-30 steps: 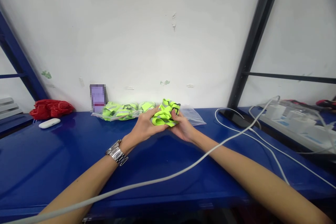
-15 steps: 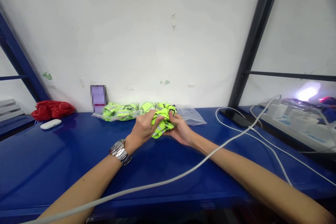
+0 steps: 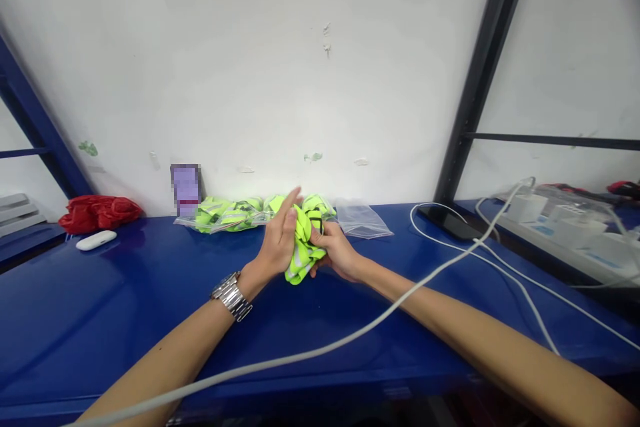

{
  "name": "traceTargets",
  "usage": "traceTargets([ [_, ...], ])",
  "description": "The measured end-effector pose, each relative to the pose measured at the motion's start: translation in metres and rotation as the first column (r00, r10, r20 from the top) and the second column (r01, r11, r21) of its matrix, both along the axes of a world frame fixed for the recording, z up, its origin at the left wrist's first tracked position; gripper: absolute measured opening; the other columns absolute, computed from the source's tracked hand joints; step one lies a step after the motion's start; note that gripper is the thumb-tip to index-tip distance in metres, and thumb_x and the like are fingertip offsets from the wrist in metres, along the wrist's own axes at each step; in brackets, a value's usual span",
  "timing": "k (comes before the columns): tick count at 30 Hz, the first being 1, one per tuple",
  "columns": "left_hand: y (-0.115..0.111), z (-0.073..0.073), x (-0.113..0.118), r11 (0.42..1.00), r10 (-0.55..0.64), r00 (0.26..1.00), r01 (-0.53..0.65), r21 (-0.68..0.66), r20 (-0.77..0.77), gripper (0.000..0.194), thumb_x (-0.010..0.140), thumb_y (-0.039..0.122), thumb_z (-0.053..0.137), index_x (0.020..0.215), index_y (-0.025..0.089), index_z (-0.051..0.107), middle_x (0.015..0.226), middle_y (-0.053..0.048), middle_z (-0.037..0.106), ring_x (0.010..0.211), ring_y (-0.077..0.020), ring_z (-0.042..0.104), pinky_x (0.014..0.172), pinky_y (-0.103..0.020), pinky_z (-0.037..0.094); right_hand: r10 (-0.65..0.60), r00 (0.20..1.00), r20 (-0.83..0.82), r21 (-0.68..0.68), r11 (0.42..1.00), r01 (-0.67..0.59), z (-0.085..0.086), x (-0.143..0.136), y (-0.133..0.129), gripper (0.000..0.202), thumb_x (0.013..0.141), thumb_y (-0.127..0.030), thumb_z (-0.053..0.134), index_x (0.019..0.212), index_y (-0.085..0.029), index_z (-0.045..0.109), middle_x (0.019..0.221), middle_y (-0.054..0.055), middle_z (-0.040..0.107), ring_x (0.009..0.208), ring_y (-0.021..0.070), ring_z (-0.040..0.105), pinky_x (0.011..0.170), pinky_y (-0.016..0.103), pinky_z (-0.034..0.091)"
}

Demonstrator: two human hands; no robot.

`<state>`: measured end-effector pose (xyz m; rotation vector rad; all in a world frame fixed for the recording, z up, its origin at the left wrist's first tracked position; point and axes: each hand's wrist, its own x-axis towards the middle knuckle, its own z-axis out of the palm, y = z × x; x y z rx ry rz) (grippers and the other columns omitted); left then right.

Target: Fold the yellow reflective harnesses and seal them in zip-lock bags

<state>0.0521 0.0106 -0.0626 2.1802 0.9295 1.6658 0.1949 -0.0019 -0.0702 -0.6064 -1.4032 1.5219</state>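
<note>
A bundled neon-yellow reflective vest [image 3: 301, 255] with silver strips is held between my hands just above the blue tabletop. My left hand [image 3: 278, 240], with a metal watch on the wrist, lies flat against its left side, fingers stretched out and pointing up. From the right, my right hand [image 3: 340, 250] grips the bundle, thumb on top and fingers partly hidden beneath it. Behind my hands, several similar neon bundles [image 3: 240, 213] in clear plastic bags line the wall. An unfilled clear zip bag [image 3: 364, 220] lies flat to the right of them.
A white cable [image 3: 320, 345] crosses in front of my forearms. At left are a red crumpled bag [image 3: 100, 212] and a white case [image 3: 97, 240]. A phone [image 3: 186, 188] leans on the wall; another dark phone [image 3: 447, 221] lies right, near a power strip [image 3: 570, 233].
My left hand has gone from gripping the vest to lying flat along it with straight fingers. The bundle has turned more upright and come slightly lower and nearer.
</note>
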Motion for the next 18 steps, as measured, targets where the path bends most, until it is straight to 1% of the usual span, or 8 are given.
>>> traceTargets([
  [2, 0.000, -0.002, 0.001, 0.990, -0.078, 0.995, 0.084, -0.113, 0.055, 0.046, 0.098, 0.048, 0.028, 0.121, 0.018, 0.054, 0.106, -0.009, 0.063, 0.095, -0.0201, 0.058, 0.084, -0.033, 0.044, 0.004, 0.998, 0.067, 0.031, 0.999, -0.006, 0.001, 0.000, 0.000, 0.040, 0.070, -0.055, 0.071, 0.080, -0.020, 0.054, 0.056, 0.000, 0.061, 0.042, 0.0189, 0.059, 0.031, 0.028, 0.047],
  [5, -0.001, -0.002, 0.002, 0.983, -0.095, 0.984, 0.117, -0.141, 0.150, 0.042, 0.094, 0.052, 0.039, 0.102, 0.017, 0.062, 0.081, -0.002, 0.061, 0.070, -0.0149, 0.055, 0.066, -0.027, 0.044, -0.007, 0.988, 0.154, 0.140, 0.990, -0.014, 0.006, 0.001, -0.002, 0.038, 0.075, -0.055, 0.066, 0.078, -0.020, 0.053, 0.054, -0.001, 0.060, 0.038, 0.0176, 0.056, 0.029, 0.027, 0.043],
  [8, -0.002, 0.004, 0.004, 0.973, -0.118, 0.970, 0.156, -0.171, 0.214, 0.039, 0.087, 0.053, 0.053, 0.097, 0.017, 0.062, 0.076, 0.000, 0.059, 0.065, -0.0128, 0.052, 0.061, -0.024, 0.043, -0.008, 0.974, 0.226, 0.253, 0.966, -0.051, 0.012, 0.003, -0.007, 0.039, 0.083, -0.059, 0.054, 0.082, -0.020, 0.052, 0.054, -0.001, 0.059, 0.037, 0.0156, 0.053, 0.030, 0.026, 0.041],
  [11, -0.005, 0.009, 0.006, 0.958, -0.086, 0.962, 0.151, -0.244, 0.258, 0.038, 0.082, 0.052, 0.059, 0.084, 0.015, 0.060, 0.068, 0.002, 0.054, 0.058, -0.0106, 0.048, 0.056, -0.022, 0.040, -0.044, 0.959, 0.278, 0.288, 0.957, -0.039, 0.014, 0.004, -0.010, 0.039, 0.089, -0.060, 0.043, 0.097, -0.022, 0.046, 0.058, -0.002, 0.058, 0.039, 0.0155, 0.053, 0.032, 0.026, 0.040],
  [12, -0.006, 0.010, 0.007, 0.956, -0.059, 0.963, 0.130, -0.264, 0.263, 0.037, 0.081, 0.052, 0.060, 0.079, 0.015, 0.058, 0.064, 0.003, 0.052, 0.056, -0.0098, 0.046, 0.054, -0.022, 0.039, -0.068, 0.955, 0.288, 0.283, 0.959, -0.017, 0.013, 0.004, -0.009, 0.038, 0.090, -0.060, 0.042, 0.102, -0.024, 0.042, 0.059, -0.003, 0.058, 0.038, 0.0154, 0.052, 0.032, 0.025, 0.039],
  [14, -0.007, 0.010, 0.009, 0.958, 0.029, 0.969, 0.042, -0.283, 0.244, 0.038, 0.080, 0.052, 0.061, 0.073, 0.015, 0.055, 0.061, 0.004, 0.049, 0.054, -0.0093, 0.045, 0.052, -0.021, 0.037, -0.111, 0.952, 0.284, 0.256, 0.966, 0.036, 0.010, 0.005, -0.005, 0.036, 0.090, -0.057, 0.042, 0.106, -0.026, 0.036, 0.059, -0.006, 0.055, 0.037, 0.0150, 0.051, 0.032, 0.025, 0.038],
  [16, -0.008, 0.010, 0.010, 0.954, 0.149, 0.970, -0.091, -0.286, 0.189, 0.038, 0.079, 0.052, 0.061, 0.073, 0.015, 0.056, 0.060, 0.004, 0.051, 0.055, -0.0102, 0.046, 0.052, -0.021, 0.036, -0.111, 0.964, 0.241, 0.217, 0.975, 0.058, 0.005, 0.005, 0.001, 0.032, 0.090, -0.054, 0.044, 0.104, -0.027, 0.037, 0.059, -0.007, 0.053, 0.039, 0.0149, 0.052, 0.032, 0.024, 0.038],
  [18, -0.006, 0.010, 0.010, 0.932, 0.277, 0.952, -0.232, -0.278, 0.134, 0.037, 0.077, 0.053, 0.061, 0.074, 0.016, 0.058, 0.060, 0.003, 0.054, 0.055, -0.0115, 0.048, 0.052, -0.022, 0.037, -0.092, 0.985, 0.145, 0.156, 0.985, 0.069, 0.000, 0.003, 0.007, 0.031, 0.089, -0.055, 0.042, 0.101, -0.026, 0.043, 0.060, -0.007, 0.052, 0.042, 0.0146, 0.053, 0.034, 0.024, 0.040],
])
